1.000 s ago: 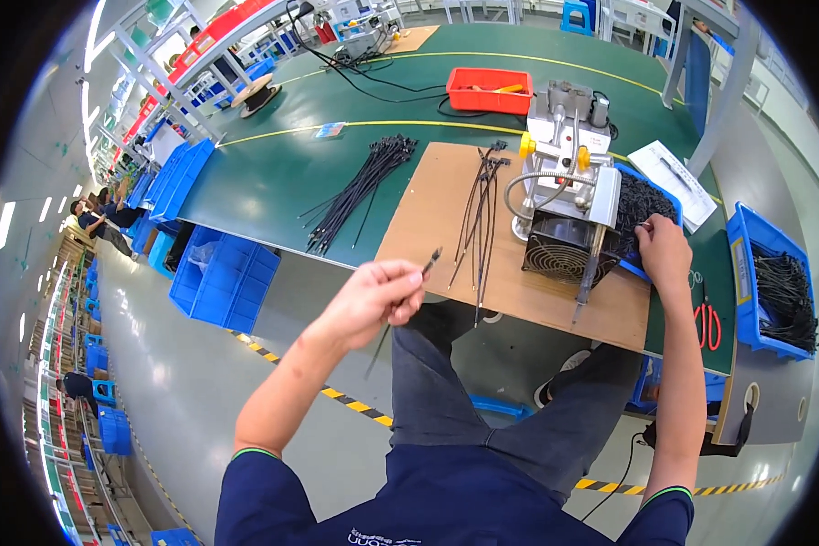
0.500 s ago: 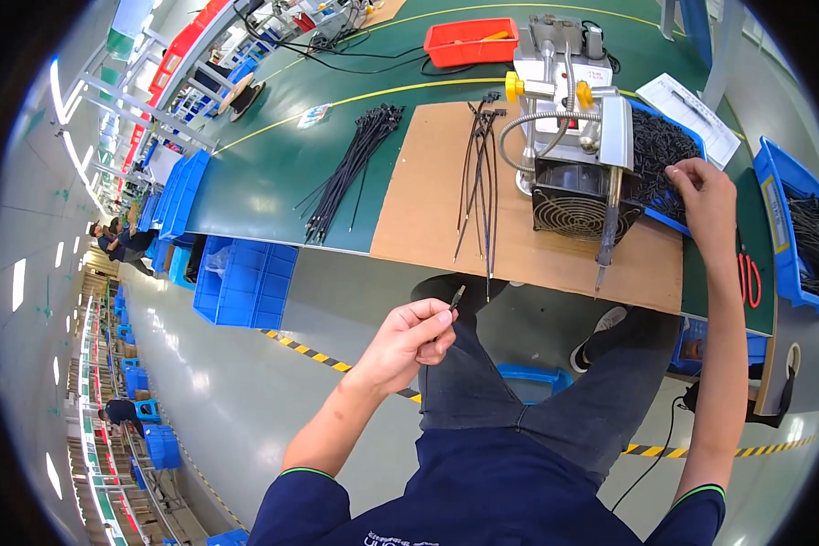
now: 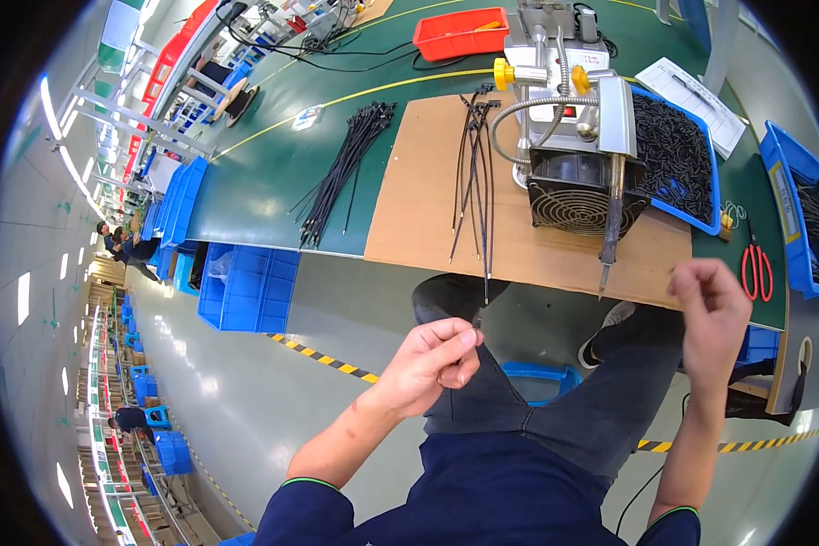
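Observation:
My left hand (image 3: 437, 364) is held in front of the table edge above my lap. Its thumb and finger pinch a short dark cable (image 3: 479, 317), with the end sticking up past the fingertips. My right hand (image 3: 714, 314) is closed and slightly blurred, near the table's front right edge. Whatever is between its fingers is too small to make out. Beyond it sits a blue tray (image 3: 701, 221) full of small black tube-like pieces (image 3: 673, 150). A soldering iron (image 3: 612, 209) hangs tip down from a bench stand, beside a square black fan (image 3: 573, 200).
Several black cables (image 3: 473, 182) lie on the brown board (image 3: 409, 200); a larger bundle (image 3: 350, 164) lies left of it. Red-handled scissors (image 3: 756, 271) lie at right, by another blue bin (image 3: 778, 214). A red tray (image 3: 460, 35) and a paper sheet (image 3: 692, 105) are farther back.
My right hand has come out of the blue tray and moved toward me, past the table's front edge. My left hand has shifted slightly right and down, still holding the cable.

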Available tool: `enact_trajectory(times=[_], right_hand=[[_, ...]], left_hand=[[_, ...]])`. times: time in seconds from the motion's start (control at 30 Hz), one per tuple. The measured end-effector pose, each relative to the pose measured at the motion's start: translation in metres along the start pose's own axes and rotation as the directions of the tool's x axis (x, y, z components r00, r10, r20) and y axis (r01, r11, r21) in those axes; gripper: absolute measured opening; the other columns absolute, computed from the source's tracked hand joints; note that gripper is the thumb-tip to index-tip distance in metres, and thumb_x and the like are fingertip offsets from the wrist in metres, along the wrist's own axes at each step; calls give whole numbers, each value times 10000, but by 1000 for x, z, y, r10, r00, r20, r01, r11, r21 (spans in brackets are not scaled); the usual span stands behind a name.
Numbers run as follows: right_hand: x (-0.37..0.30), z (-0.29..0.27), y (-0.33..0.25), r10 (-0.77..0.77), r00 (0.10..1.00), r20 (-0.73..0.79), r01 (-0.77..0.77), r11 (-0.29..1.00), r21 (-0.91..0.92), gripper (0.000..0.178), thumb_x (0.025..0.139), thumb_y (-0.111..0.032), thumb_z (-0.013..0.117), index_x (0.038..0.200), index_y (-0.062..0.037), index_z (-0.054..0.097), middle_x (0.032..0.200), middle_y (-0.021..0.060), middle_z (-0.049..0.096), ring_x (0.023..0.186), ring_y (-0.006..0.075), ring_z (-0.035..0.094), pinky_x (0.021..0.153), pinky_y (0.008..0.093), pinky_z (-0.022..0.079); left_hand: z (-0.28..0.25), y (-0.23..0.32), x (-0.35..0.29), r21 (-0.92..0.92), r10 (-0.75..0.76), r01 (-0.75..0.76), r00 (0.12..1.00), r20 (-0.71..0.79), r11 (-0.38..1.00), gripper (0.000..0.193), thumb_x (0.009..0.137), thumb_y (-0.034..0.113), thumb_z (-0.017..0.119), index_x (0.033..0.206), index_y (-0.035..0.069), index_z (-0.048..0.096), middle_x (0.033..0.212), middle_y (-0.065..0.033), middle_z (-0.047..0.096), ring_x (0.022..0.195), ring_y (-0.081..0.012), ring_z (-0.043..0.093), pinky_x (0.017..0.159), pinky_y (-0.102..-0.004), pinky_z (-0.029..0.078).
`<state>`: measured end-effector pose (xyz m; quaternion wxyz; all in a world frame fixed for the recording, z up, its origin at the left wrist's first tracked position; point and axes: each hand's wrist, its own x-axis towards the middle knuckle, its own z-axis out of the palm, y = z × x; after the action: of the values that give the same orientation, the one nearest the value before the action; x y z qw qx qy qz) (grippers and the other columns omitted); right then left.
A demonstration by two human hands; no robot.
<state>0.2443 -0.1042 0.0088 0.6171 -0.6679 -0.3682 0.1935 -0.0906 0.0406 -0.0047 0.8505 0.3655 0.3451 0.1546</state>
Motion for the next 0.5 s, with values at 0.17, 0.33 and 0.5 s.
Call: enact_trajectory(times=[0.17, 0.33, 0.5], right_hand=[[-46, 19, -1, 136, 984, 119, -153, 977, 149, 129, 989, -47, 804, 1031, 33, 711, 928, 0, 713, 812, 38, 613, 744, 197, 499], [-72, 38, -9, 161, 969, 189, -198, 960, 197, 93, 1006, 18, 744, 1082, 64, 717, 938, 47, 757, 843, 58, 676, 745, 203, 534], [-85, 56, -12, 126, 963, 240, -181, 958, 221, 80, 1008, 60, 714, 1086, 73, 719, 986, 82, 765, 842, 72, 672, 730, 203, 532]], left_hand=[[7, -6, 3, 58, 2, -3, 1000, 18, 998, 156, 1121, 165, 605, 1115, 40, 699, 706, -46, 614, 611, -91, 429, 611, -270, 354], [15, -17, 6, -3, 25, -25, 999, 40, 1000, 77, 1077, 90, 645, 1048, 31, 683, 742, -2, 570, 626, -89, 454, 606, -272, 348], [19, -17, 9, -26, 1, 1, 998, 68, 1000, 61, 1066, 75, 652, 1028, 34, 676, 743, 27, 538, 628, -72, 420, 606, -272, 337]])
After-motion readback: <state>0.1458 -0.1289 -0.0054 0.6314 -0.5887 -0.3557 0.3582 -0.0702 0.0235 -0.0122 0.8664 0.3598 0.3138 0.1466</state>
